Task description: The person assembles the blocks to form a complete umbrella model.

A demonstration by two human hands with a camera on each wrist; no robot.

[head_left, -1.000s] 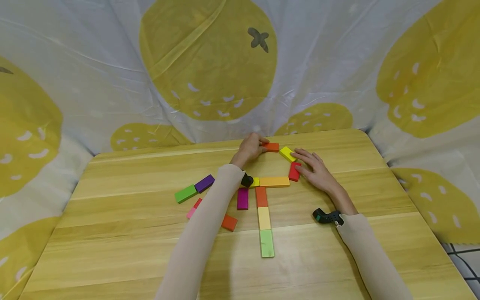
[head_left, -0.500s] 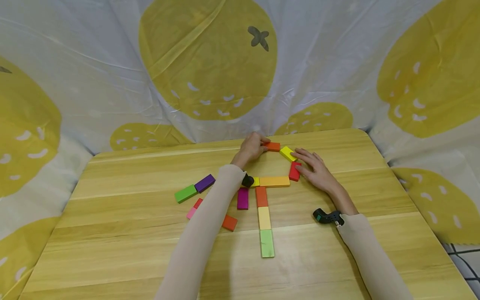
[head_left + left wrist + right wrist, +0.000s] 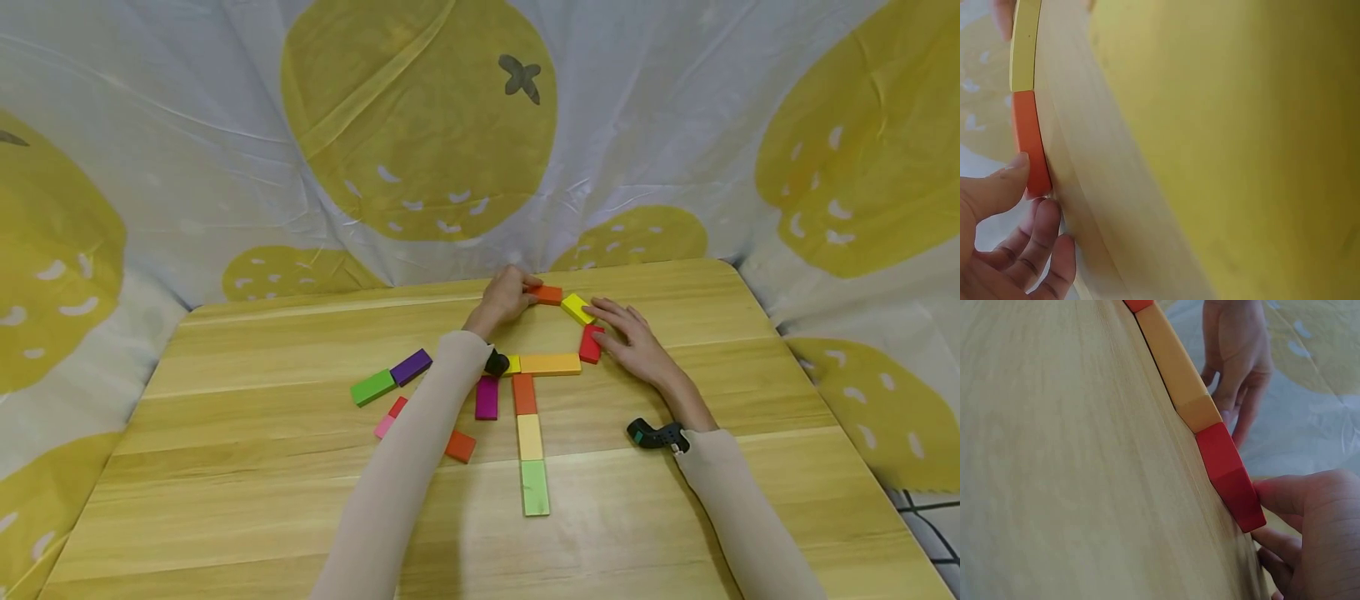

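Note:
At the back of the table in the head view, my left hand point(image 3: 506, 298) grips an orange block point(image 3: 548, 295). The left wrist view has the thumb on that block's side and the fingertips round its end. The orange block's far end meets a yellow block point(image 3: 577, 309). A red block point(image 3: 591, 343) follows on the near side of the yellow one. My right hand point(image 3: 636, 343) lies with fingers stretched out, fingertips at the yellow block and thumb at the red block point(image 3: 1232, 478). A long light-orange block point(image 3: 551, 364) ends beside the red one.
Below stand a column of orange, cream and light-green blocks point(image 3: 535, 487) and a magenta block point(image 3: 487, 398). Green point(image 3: 372, 387), purple point(image 3: 411, 367), pink, red and orange-red point(image 3: 460, 447) blocks lie to the left, partly behind the left sleeve. A printed curtain point(image 3: 630, 150) borders the table's back.
The orange block has slid slightly right with my left hand, closing the small gap to the yellow block. My right hand has stayed in place.

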